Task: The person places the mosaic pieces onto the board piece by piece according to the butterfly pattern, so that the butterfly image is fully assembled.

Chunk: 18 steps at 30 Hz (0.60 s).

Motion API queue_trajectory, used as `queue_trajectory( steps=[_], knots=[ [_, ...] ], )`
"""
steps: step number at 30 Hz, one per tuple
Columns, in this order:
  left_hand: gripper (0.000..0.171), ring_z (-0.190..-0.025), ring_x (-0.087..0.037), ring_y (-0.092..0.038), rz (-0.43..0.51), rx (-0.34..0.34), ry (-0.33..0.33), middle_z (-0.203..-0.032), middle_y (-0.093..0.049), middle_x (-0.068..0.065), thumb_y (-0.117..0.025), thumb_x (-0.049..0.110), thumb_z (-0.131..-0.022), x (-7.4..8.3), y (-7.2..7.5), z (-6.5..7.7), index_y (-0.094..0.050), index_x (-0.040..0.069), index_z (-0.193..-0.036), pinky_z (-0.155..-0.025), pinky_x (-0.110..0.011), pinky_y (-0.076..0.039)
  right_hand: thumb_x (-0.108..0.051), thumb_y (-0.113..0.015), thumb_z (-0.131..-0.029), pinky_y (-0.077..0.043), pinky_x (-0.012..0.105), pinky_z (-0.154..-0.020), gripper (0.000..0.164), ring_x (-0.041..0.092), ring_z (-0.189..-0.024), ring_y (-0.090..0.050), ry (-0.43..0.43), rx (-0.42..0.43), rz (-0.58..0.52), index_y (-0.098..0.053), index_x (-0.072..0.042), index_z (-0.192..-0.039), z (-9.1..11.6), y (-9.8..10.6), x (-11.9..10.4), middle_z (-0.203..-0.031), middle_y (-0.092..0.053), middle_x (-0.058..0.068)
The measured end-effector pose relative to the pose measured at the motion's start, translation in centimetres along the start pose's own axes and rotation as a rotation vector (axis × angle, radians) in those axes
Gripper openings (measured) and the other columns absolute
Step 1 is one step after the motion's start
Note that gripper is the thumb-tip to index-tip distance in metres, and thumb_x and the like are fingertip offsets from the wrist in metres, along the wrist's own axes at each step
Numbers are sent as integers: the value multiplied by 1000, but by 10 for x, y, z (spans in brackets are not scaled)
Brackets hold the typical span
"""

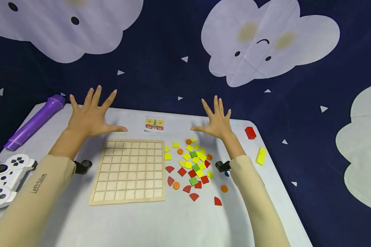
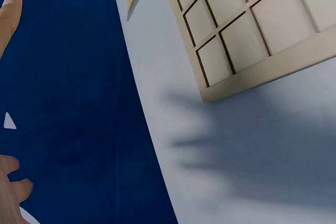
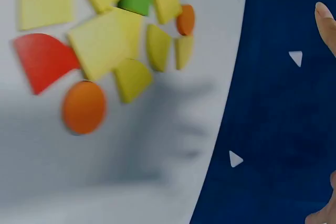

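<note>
Both hands are raised over the far part of the white table with fingers spread, holding nothing. My left hand (image 1: pixel 88 118) is above the back left corner of a wooden grid board (image 1: pixel 128 202), whose square cells hold no pieces. To the right, my right hand (image 1: pixel 217 122) hovers beyond a scatter of flat pieces: yellow squares (image 1: pixel 188 165), green squares (image 1: pixel 193 181), red quarter circles (image 1: pixel 194 197) and orange discs (image 1: pixel 176 185). Between the hands, at the back, lies a small picture card (image 1: pixel 154 124) with a butterfly pattern. Only fingertips show in the wrist views.
At the left lie a purple microphone-shaped object (image 1: pixel 38 120) and a white game controller (image 1: pixel 10 178). A red block (image 1: pixel 250 133) and a yellow block (image 1: pixel 261 156) sit near the right table edge. Behind hangs a dark blue cloth (image 1: pixel 154 51) with clouds.
</note>
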State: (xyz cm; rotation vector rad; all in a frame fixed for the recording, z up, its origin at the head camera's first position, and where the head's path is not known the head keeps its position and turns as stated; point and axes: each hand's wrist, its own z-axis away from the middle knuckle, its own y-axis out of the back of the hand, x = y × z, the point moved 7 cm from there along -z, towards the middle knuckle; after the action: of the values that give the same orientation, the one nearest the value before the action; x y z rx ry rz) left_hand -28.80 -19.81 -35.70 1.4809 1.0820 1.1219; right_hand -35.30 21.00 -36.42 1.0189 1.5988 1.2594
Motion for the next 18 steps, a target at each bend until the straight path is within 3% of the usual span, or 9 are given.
queue_trajectory(
  steps=[4,7,13,18],
  knots=[
    [123,-143,-48,-23,15,43,-47,-160,-18,-26,-59,88,-66,2,1,15,1,35,-159,-108,-77,0,-81,-66,-69,-9,70,-114,114,37,-153,-4,52,20,10,-6,-44,-158,14,-6,-7,-166,2,14],
    [120,-132,-48,-38,0,80,-84,-151,-34,-25,-61,86,-68,2,-1,26,-4,34,-160,-108,-74,-14,-77,-67,-70,-18,66,-113,111,40,-150,-16,92,21,14,-9,-41,-158,25,-11,-11,-166,-4,16],
    [116,-119,-41,-50,4,149,-119,-135,-50,-21,-65,80,-68,-2,-8,49,-13,31,-160,-97,-62,-34,-68,-70,-75,-29,62,-109,103,43,-141,-32,149,29,-11,-20,-34,-159,44,-21,-17,-162,-19,18],
    [115,-114,-39,-52,55,127,-107,-127,-54,-20,-67,77,-69,-6,-19,66,-17,28,-160,-93,-61,-37,-64,-71,-75,-35,59,-105,99,39,-134,-40,179,7,-23,-28,-29,-157,62,-32,-21,-157,-29,19]
  ],
)
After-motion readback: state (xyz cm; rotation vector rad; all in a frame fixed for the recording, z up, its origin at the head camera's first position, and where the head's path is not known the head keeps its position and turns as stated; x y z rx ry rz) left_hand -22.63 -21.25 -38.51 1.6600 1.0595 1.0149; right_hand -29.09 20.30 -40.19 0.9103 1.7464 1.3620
